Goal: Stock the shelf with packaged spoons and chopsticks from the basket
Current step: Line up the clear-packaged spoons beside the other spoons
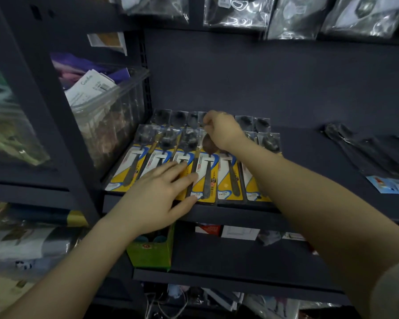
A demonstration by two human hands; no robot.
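On the dark shelf [309, 157] at chest height, a row of packaged spoons [207, 178] on yellow-and-white cards lies side by side, handles toward the front edge, with a second row of clear-wrapped spoon bowls overlapping behind them. The left hand [157, 199] rests flat on the cards near the front, fingers straight and spread over the third and fourth packs, thumb at the shelf lip. The right hand [221, 132] reaches further back with its forearm crossing over the right-most packs and hiding part of them; its fingers are curled and pinch the top of one pack in the middle of the row, knuckles up. To the left, beyond the shelf upright, a clear plastic bin [115, 107] holds paper-tagged and purple items and stands close against the spoon row. On the right side of the same shelf lie dark packaged chopsticks [364, 155], well apart from the spoons, their blue card end toward the front. Shiny plastic bags [240, 12] hang above the shelf. Below, on the next shelf, a green cardboard box [152, 252] sits under the left wrist, with small white and red boxes [228, 231] further back. No basket can be made out.
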